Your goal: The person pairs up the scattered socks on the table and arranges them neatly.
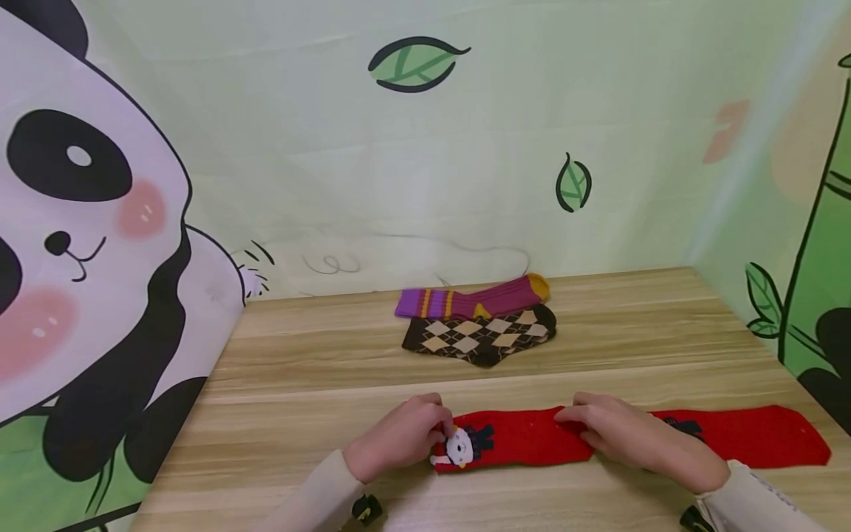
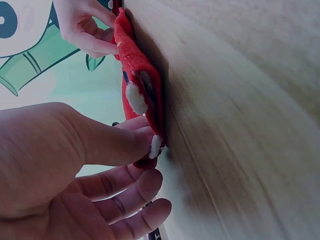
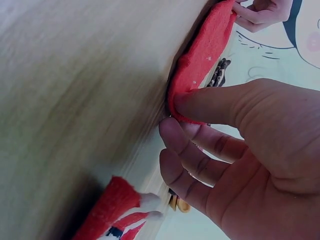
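A red sock with a white bear figure near its left end lies stretched between both hands. My left hand pinches that left end between thumb and forefinger; the left wrist view has the red edge and a white patch at the fingertips. At the opposite end my right hand holds the sock, its thumb pressing on the red fabric with the fingers beneath. A second red sock lies flat to the right, partly covered by the right hand and forearm in the head view.
Farther back on the wooden table lie a purple sock with yellow heel and toe and, just in front of it, a black argyle sock. A cloth backdrop with a panda print rises behind the table and along its sides.
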`<action>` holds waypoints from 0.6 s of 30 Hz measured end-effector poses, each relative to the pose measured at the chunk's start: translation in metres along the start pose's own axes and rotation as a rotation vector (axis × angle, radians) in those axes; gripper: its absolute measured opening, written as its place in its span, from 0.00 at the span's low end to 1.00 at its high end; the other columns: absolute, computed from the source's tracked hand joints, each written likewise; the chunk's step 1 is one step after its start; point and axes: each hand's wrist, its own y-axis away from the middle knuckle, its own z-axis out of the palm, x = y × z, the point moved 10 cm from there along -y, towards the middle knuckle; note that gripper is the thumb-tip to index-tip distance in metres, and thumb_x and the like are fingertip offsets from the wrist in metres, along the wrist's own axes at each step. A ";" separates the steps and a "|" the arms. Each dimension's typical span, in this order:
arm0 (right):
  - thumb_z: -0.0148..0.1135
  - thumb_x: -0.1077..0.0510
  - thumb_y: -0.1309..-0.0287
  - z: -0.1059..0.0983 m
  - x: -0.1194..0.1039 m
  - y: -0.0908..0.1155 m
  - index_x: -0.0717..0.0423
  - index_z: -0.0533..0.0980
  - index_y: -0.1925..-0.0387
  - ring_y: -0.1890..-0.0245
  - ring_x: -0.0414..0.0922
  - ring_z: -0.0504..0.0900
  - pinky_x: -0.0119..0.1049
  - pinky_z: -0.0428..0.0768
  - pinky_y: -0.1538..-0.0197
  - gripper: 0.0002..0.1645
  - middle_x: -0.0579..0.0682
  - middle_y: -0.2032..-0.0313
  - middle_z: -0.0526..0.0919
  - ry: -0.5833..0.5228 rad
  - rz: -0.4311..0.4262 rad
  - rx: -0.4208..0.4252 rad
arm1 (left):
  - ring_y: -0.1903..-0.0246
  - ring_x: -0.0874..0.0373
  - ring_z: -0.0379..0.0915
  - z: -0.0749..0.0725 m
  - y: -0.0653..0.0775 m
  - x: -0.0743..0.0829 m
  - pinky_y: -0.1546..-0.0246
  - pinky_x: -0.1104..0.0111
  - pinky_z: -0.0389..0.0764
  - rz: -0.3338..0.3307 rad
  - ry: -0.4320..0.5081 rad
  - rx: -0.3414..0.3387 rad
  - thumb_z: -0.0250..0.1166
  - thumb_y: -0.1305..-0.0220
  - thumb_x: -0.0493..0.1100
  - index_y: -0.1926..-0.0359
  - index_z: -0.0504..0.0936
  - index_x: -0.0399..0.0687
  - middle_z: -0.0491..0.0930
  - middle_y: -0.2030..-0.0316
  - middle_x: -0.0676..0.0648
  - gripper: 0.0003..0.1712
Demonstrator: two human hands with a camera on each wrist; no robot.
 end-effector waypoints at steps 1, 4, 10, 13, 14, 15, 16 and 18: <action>0.73 0.67 0.43 0.000 0.000 0.000 0.56 0.85 0.49 0.64 0.34 0.76 0.35 0.83 0.60 0.19 0.40 0.62 0.79 -0.001 0.001 0.001 | 0.65 0.66 0.74 0.000 0.000 0.000 0.58 0.73 0.80 -0.002 0.000 -0.002 0.68 0.37 0.28 0.64 0.89 0.47 0.80 0.65 0.54 0.10; 0.73 0.67 0.44 0.000 0.001 0.000 0.56 0.85 0.49 0.64 0.34 0.76 0.35 0.84 0.59 0.19 0.40 0.61 0.79 -0.003 0.004 0.002 | 0.64 0.66 0.74 0.000 0.000 -0.001 0.58 0.73 0.80 -0.005 0.000 -0.005 0.68 0.36 0.28 0.63 0.89 0.47 0.80 0.65 0.54 0.10; 0.73 0.67 0.44 0.000 0.000 0.001 0.56 0.85 0.49 0.64 0.34 0.77 0.35 0.84 0.59 0.20 0.41 0.61 0.79 -0.005 0.006 0.004 | 0.65 0.67 0.74 0.000 -0.001 -0.001 0.58 0.74 0.80 -0.013 0.008 -0.013 0.68 0.36 0.28 0.63 0.89 0.47 0.80 0.65 0.54 0.09; 0.73 0.67 0.43 0.001 0.000 0.001 0.56 0.85 0.49 0.63 0.35 0.77 0.35 0.84 0.59 0.19 0.41 0.61 0.79 -0.002 0.006 0.001 | 0.65 0.67 0.73 0.001 -0.001 -0.001 0.59 0.74 0.80 -0.020 0.009 -0.019 0.68 0.36 0.29 0.63 0.89 0.47 0.80 0.65 0.54 0.09; 0.73 0.67 0.43 0.001 0.000 0.001 0.56 0.84 0.49 0.63 0.35 0.77 0.35 0.84 0.59 0.19 0.41 0.61 0.79 -0.001 0.005 0.000 | 0.65 0.67 0.73 0.001 -0.001 -0.001 0.59 0.74 0.80 -0.022 0.007 -0.021 0.68 0.36 0.29 0.63 0.89 0.47 0.79 0.65 0.55 0.09; 0.73 0.67 0.43 0.001 0.000 0.001 0.56 0.84 0.49 0.63 0.35 0.77 0.36 0.84 0.58 0.19 0.41 0.61 0.79 0.002 0.004 -0.001 | 0.65 0.67 0.73 0.001 -0.001 -0.001 0.59 0.74 0.80 -0.022 0.004 -0.025 0.68 0.36 0.29 0.63 0.89 0.47 0.79 0.65 0.55 0.09; 0.73 0.67 0.43 0.000 -0.001 0.001 0.56 0.84 0.49 0.63 0.35 0.77 0.36 0.84 0.58 0.19 0.40 0.61 0.79 0.006 0.002 -0.002 | 0.65 0.67 0.73 0.001 -0.001 0.000 0.59 0.74 0.80 -0.020 -0.001 -0.029 0.68 0.36 0.29 0.63 0.89 0.48 0.79 0.65 0.55 0.09; 0.72 0.66 0.42 0.000 -0.001 0.001 0.55 0.84 0.49 0.63 0.35 0.77 0.36 0.84 0.58 0.19 0.40 0.61 0.78 0.007 -0.001 -0.008 | 0.66 0.67 0.72 0.001 -0.001 0.001 0.60 0.75 0.80 -0.015 -0.014 -0.034 0.69 0.35 0.30 0.63 0.89 0.48 0.79 0.66 0.55 0.08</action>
